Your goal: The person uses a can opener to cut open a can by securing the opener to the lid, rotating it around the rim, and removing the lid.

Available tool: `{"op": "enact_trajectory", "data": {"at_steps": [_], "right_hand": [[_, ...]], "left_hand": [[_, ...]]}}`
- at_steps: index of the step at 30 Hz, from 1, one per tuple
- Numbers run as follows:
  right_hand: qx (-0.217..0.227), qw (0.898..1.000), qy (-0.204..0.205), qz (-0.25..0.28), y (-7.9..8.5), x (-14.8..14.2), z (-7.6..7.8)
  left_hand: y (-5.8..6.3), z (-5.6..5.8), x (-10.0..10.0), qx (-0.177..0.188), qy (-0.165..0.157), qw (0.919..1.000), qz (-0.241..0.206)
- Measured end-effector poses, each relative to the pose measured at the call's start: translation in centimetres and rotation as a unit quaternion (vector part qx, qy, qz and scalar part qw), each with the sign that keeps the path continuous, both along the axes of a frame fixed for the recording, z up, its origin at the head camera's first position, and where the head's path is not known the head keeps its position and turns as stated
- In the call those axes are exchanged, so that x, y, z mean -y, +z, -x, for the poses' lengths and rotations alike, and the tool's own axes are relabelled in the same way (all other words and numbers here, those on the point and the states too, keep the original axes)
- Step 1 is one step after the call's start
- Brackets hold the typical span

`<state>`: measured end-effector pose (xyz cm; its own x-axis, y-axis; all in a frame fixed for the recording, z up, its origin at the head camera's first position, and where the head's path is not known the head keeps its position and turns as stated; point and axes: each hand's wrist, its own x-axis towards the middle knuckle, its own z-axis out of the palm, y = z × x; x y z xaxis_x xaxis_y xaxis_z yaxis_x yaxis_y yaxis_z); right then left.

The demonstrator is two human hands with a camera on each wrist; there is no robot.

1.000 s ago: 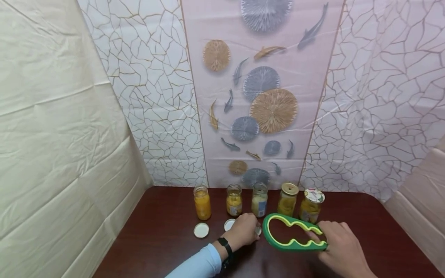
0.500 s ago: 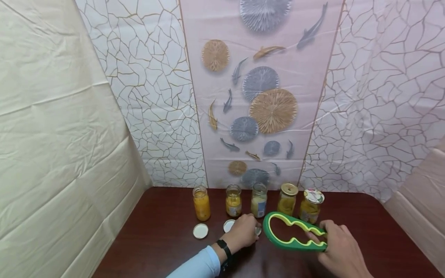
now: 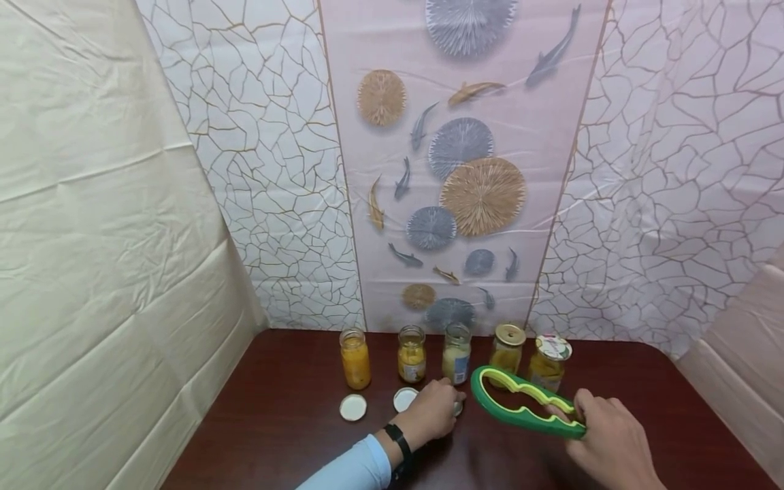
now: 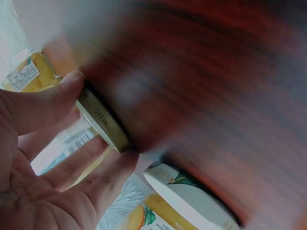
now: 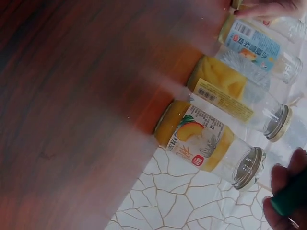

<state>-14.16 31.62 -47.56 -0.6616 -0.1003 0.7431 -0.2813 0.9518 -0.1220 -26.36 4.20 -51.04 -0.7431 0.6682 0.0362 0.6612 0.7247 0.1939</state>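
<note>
My left hand [image 3: 433,410] is low over the table, in front of the third jar [image 3: 456,364], an uncovered one with pale contents. In the left wrist view its thumb and fingertips hold a gold jar lid [image 4: 104,122] by the edge. Two white-faced lids, one at the left [image 3: 353,407] and one beside the hand [image 3: 404,399], lie on the table. My right hand [image 3: 612,435] grips the handle end of a green jar opener [image 3: 528,418] with yellow scalloped inner edges. The opener is held in the air before two lidded jars, a gold-topped one [image 3: 508,335] and a patterned-topped one [image 3: 554,347].
An uncovered jar of orange fruit [image 3: 356,364] and a shorter uncovered jar [image 3: 412,361] stand to the left in the same row. The dark red table [image 3: 269,415] meets a patterned cloth wall [image 3: 294,238] behind the jars.
The jar opener has tilted and shifted slightly right with my right hand. My left hand stays nearly in place, moving a touch to the right with the lid.
</note>
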Motion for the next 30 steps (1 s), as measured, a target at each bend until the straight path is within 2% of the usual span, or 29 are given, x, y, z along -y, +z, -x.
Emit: {"op": "enact_trajectory", "data": {"at_steps": [3, 8, 13, 16, 18, 22, 25, 30], "right_hand": [[0.012, 1.000, 0.006, -0.021, 0.0, -0.1, 0.1], [0.021, 0.999, 0.008, -0.038, -0.1, -0.2, 0.0], [-0.031, 0.998, 0.039, -0.050, 0.1, -0.2, 0.2], [-0.065, 0.995, 0.050, -0.049, 0.3, -0.2, 0.4], [-0.072, 0.995, 0.047, -0.045, 0.4, -0.3, 0.5], [-0.049, 0.997, 0.044, -0.037, 0.3, -0.6, 0.3], [-0.025, 0.998, 0.043, -0.041, 0.3, -0.9, 0.3], [-0.022, 0.998, 0.048, -0.043, 0.3, -1.1, 0.6]], "left_hand": [[-0.1, -0.1, -0.1, -0.009, -0.001, 0.9999, 0.006], [-0.1, -0.4, 0.1, -0.006, 0.017, 0.9998, -0.011], [0.7, -1.2, 1.3, -0.001, 0.024, 0.9993, -0.027], [1.3, -2.0, 2.5, 0.000, 0.019, 0.9983, -0.054], [1.5, -2.8, 3.4, 0.002, 0.013, 0.9973, -0.073], [2.0, -4.3, 5.1, 0.012, 0.004, 0.9947, -0.102], [2.0, -5.3, 6.1, 0.005, 0.001, 0.9935, -0.114], [2.1, -6.2, 6.6, 0.005, 0.006, 0.9913, -0.131]]}}
